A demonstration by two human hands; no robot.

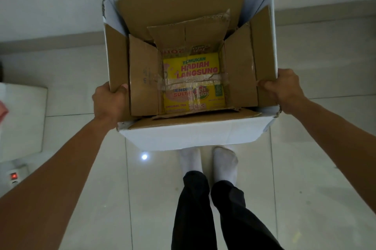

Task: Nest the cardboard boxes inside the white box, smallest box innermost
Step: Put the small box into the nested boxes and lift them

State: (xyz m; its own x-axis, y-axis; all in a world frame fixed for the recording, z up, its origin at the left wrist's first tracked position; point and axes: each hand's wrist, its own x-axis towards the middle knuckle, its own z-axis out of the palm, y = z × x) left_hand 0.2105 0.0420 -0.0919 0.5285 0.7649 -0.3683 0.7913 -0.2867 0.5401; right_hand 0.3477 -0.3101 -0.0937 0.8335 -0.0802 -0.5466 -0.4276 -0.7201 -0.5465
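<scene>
While the brown boxes sit nested inside the white box, left hand and right hand clamp its opposite side rims, equally near.

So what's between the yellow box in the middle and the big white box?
In the head view, brown cardboard boxes sit nested between the yellow box and the white box, flaps standing open.
</scene>
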